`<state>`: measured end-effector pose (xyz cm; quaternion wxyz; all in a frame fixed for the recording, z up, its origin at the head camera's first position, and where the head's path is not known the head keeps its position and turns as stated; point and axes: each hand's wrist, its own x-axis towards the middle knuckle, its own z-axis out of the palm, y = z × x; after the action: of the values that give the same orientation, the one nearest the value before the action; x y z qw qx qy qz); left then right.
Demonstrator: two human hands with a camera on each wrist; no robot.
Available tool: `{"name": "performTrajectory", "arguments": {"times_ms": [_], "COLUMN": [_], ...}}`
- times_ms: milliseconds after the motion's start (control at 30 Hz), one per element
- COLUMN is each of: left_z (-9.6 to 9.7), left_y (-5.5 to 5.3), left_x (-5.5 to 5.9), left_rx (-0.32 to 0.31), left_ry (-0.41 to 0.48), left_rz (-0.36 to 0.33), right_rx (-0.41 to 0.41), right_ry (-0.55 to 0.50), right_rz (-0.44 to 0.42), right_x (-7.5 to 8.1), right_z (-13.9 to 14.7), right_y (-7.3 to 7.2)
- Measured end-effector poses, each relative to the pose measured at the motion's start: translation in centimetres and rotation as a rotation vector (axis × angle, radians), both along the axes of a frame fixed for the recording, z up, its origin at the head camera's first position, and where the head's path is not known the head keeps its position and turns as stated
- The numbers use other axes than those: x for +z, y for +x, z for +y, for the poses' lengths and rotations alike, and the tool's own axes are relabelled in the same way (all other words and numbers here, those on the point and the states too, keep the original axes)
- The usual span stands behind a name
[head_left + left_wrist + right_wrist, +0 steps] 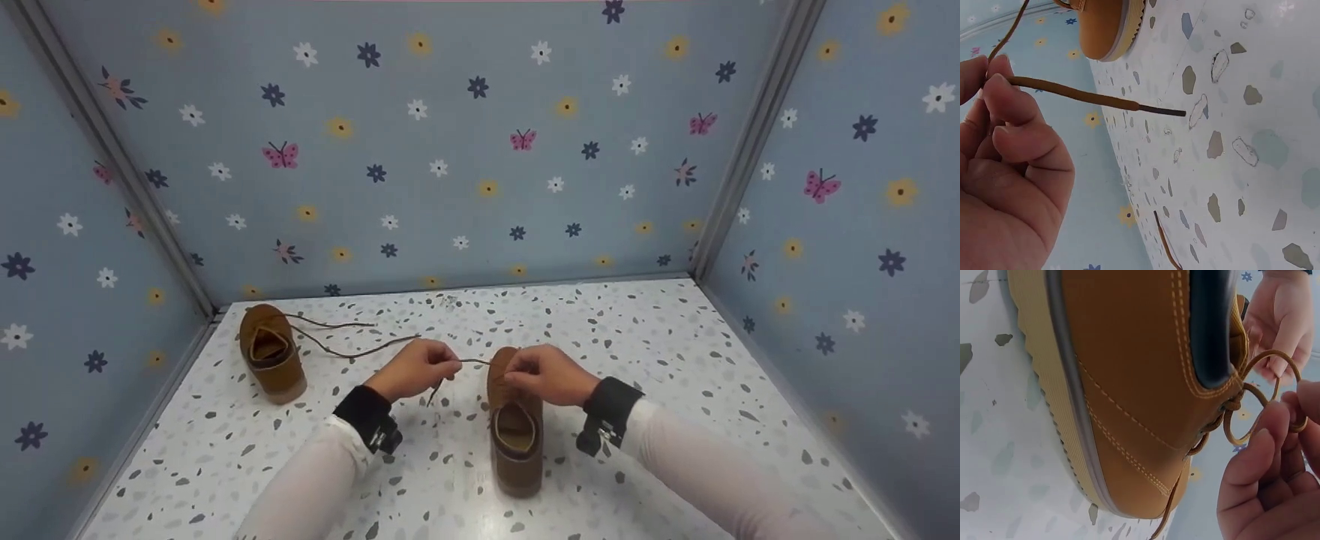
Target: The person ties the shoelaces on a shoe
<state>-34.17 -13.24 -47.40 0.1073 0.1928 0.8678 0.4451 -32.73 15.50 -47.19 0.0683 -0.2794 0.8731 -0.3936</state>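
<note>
A brown lace-up shoe stands on the speckled surface, toe pointing away from me. My left hand, left of its toe, pinches a brown shoelace between thumb and index finger. The dark-tipped end sticks out past those fingers, and the lace stretches across toward the shoe. Over the front of the shoe, my right hand pinches lace between thumb and fingertips. In the right wrist view, a lace loop curves above the shoe's eyelets beside these fingers. Just how the strands cross within the fingertips is hidden.
A second brown shoe stands at the far left, its loose laces trailing right toward my left hand. Flower-patterned panels enclose the white speckled surface at the back and both sides.
</note>
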Motion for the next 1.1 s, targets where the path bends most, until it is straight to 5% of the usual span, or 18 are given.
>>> {"name": "performTrajectory", "arguments": {"times_ms": [267, 500, 833, 1100], "left_z": [-0.2, 0.5, 3.4, 7.3], "left_y": [1.8, 3.1, 5.0, 5.9], "left_x": [0.3, 1.2, 2.1, 0.6], "left_rx": [-0.118, -0.221, -0.242, -0.188], "left_ry": [0.022, 0.026, 0.128, 0.276], "left_rz": [-0.031, -0.079, -0.246, -0.378], "right_rx": [-0.168, -0.174, -0.137, -0.145], "right_ry": [-0.038, -0.005, 0.041, 0.055], "right_rz": [-0.069, -0.055, -0.044, -0.053], "right_x": [0.0, 0.0, 0.2, 0.4], "right_z": [0.8, 1.3, 1.3, 1.4], "right_y": [-1.0, -1.9, -2.4, -2.5]}}
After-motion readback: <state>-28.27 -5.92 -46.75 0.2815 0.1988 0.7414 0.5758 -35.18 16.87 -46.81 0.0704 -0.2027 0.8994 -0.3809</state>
